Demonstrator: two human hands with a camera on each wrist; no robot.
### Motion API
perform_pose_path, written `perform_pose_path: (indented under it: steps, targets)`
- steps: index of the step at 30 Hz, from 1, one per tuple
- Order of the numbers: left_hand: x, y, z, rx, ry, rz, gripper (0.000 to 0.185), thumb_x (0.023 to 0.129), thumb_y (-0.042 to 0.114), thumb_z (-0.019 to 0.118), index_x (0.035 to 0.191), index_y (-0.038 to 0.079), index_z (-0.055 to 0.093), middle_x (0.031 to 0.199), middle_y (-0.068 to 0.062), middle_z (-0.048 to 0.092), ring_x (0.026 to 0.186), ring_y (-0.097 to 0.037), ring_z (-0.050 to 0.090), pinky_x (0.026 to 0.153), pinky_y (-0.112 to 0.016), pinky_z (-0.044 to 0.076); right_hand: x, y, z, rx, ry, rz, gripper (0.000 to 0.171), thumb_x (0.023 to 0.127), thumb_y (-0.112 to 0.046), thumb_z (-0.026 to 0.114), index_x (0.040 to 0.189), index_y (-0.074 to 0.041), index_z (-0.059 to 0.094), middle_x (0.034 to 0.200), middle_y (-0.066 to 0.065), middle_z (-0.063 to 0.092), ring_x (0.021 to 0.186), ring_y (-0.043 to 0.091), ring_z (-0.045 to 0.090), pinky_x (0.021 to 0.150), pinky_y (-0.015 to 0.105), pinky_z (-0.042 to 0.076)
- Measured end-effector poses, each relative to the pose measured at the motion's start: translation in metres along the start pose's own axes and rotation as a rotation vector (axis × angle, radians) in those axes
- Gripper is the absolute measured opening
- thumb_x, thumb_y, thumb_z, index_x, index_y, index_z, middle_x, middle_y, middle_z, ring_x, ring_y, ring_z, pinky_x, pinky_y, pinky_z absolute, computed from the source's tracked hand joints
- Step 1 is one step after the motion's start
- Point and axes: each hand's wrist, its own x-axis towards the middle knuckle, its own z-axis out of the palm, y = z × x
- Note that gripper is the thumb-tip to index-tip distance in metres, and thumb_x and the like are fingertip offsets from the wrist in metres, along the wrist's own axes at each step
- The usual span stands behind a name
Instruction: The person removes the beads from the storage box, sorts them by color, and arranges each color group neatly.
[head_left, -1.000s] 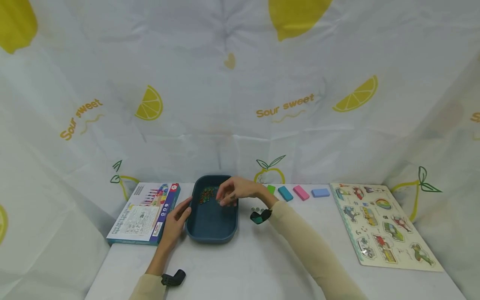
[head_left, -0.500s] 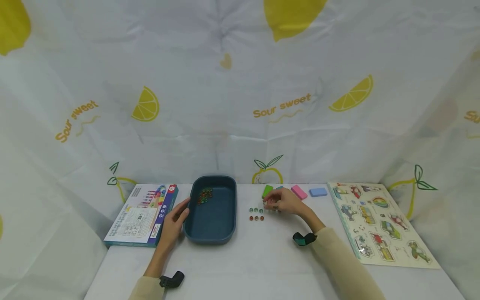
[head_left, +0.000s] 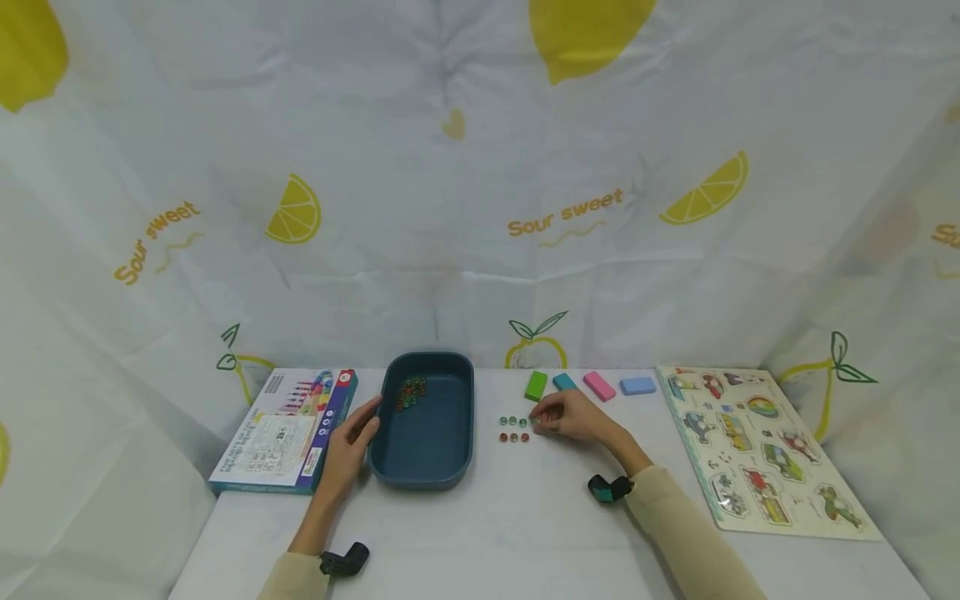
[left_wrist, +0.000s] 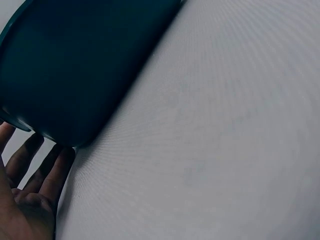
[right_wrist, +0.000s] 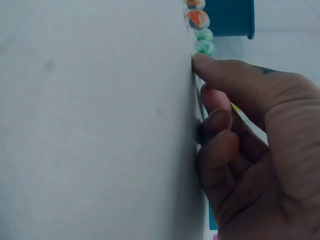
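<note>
A dark teal tray (head_left: 459, 433) sits on the white table with a small heap of glass marbles (head_left: 411, 392) in its far left corner. My left hand (head_left: 351, 446) rests open against the tray's left wall; its straight fingers (left_wrist: 42, 177) show beside the tray (left_wrist: 75, 65). Right of the tray, several green and red marbles (head_left: 513, 429) lie in two short rows. My right hand (head_left: 572, 417) is down on the table at the right end of the green row, fingers curled, pinching a marble that is mostly hidden. Its thumb (right_wrist: 220, 70) nearly touches the last green marble (right_wrist: 204, 47).
A printed game box (head_left: 288, 429) lies left of the tray. Green (head_left: 536, 385), teal (head_left: 565, 382), pink (head_left: 599, 385) and blue (head_left: 638, 385) blocks line the table's back edge. A picture puzzle board (head_left: 757, 442) fills the right side. Lemon-print cloth hangs behind.
My right hand left the marble heap in the tray, moved right over the table and came down at the end of the marble rows. My left hand stayed on the tray.
</note>
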Motion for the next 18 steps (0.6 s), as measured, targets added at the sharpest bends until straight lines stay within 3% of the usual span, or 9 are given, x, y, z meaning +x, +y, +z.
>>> perform_pose_path:
  steps: [5,8,12,18]
  targets:
    - [-0.001,-0.001,0.000,-0.001,-0.002,0.013,0.045,0.111,0.026,0.056,0.153,0.010,0.056,0.162,-0.017,0.053,0.129,0.022,0.050,0.106,-0.001,0.042,0.002,0.001,-0.004,-0.010,0.023,0.015,0.022,0.093,-0.018,0.082,0.113,-0.010,0.079,0.089,0.001,0.070,0.077,0.009,0.057,0.066,0.020,0.049]
    - [-0.001,-0.002,0.000,0.001,-0.002,0.015,0.044,0.111,0.025,0.056,0.153,0.010,0.056,0.161,-0.017,0.053,0.129,0.022,0.049,0.106,-0.001,0.041,0.007,-0.008,-0.007,0.069,0.046,0.018,0.024,0.094,-0.019,0.081,0.115,-0.006,0.079,0.087,0.003,0.068,0.073,0.011,0.057,0.059,0.023,0.050]
    - [-0.002,-0.002,-0.001,0.019,0.002,0.000,0.045,0.111,0.027,0.056,0.153,0.013,0.056,0.162,-0.014,0.054,0.128,0.023,0.048,0.106,0.000,0.040,0.025,-0.039,-0.009,0.201,0.033,-0.047,0.031,0.098,-0.019,0.077,0.121,0.001,0.075,0.088,0.015,0.067,0.071,0.025,0.060,0.055,0.031,0.055]
    - [0.001,-0.002,0.000,0.010,-0.005,-0.002,0.045,0.111,0.027,0.056,0.154,0.012,0.055,0.163,-0.015,0.052,0.129,0.021,0.049,0.107,0.000,0.040,0.067,-0.091,0.001,0.267,-0.040,-0.185,0.030,0.102,-0.015,0.070,0.128,0.001,0.071,0.102,0.034,0.070,0.080,0.034,0.069,0.067,0.056,0.062]
